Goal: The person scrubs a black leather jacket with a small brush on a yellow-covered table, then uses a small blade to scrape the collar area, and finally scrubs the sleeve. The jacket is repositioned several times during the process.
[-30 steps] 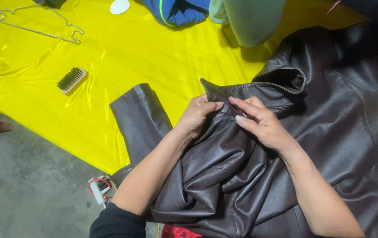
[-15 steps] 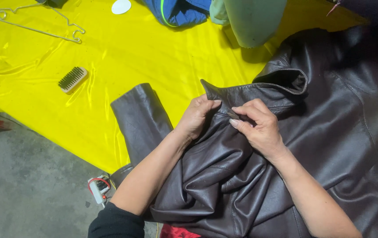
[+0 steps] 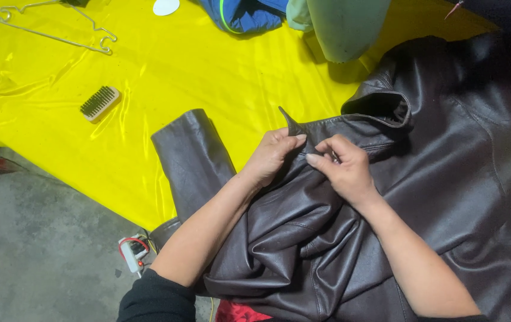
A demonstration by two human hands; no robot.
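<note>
A person looks down at a dark brown leather jacket (image 3: 422,197) spread over a bright yellow sheet (image 3: 196,77) on a worktable. Both bare hands meet at a pointed flap near the jacket's collar, close to the middle of the view.

The left hand (image 3: 273,156) curls over the flap's edge, fingers pressed together and bent, thumb tucked under the leather. The right hand (image 3: 345,167) sits just beside it, touching the same edge, its thumb and forefinger pinching a thin fold of leather while the other fingers curl in. Both forearms reach in from the bottom of the view, the left in a pushed-up black sleeve (image 3: 157,298).

The step in hand looks like working or checking the flap's seam. Any further handling there would likely call for small, steady fingertip pressure along the edge, with the left hand keeping the leather flat.

One jacket sleeve (image 3: 193,158) lies flat to the left of the hands. Well apart on the sheet lie a small wooden brush (image 3: 99,102) and a wire hanger (image 3: 59,27). Blue cloth (image 3: 243,13) and pale green cloth (image 3: 342,27) rest at the far edge.
</note>
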